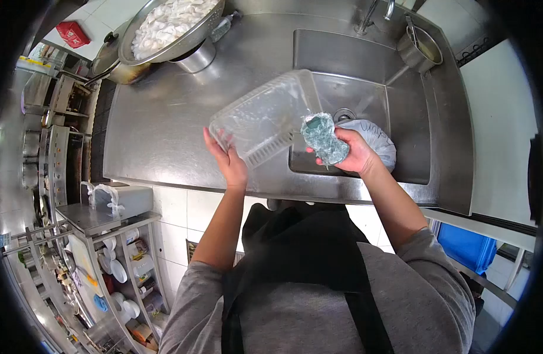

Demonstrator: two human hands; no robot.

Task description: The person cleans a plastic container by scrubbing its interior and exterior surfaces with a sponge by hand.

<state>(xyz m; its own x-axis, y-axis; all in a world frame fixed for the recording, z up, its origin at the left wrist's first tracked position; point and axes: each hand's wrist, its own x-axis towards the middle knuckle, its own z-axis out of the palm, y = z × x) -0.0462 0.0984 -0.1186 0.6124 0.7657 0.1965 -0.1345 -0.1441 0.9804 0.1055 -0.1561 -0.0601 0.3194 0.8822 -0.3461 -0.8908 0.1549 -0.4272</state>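
Observation:
My left hand (229, 162) grips the near left corner of a clear plastic container (265, 115), which is tilted over the counter and the sink's left edge. In my right hand (357, 152) is a green scrubbing pad (323, 138) with whitish patches, held close to the container's right side. Part of the container's wall is ribbed. Beneath and behind my right hand, a white plastic bag (374, 141) with dark writing lies in the steel sink (407, 112), near the drain (344, 115).
A metal colander (206, 29) heaped with pale pieces stands at the back left, beside a lidded pan (109, 56). A metal pot (420, 50) with utensils sits in the back right corner near the faucet (364, 22). At the lower left is a shelf rack (106, 224).

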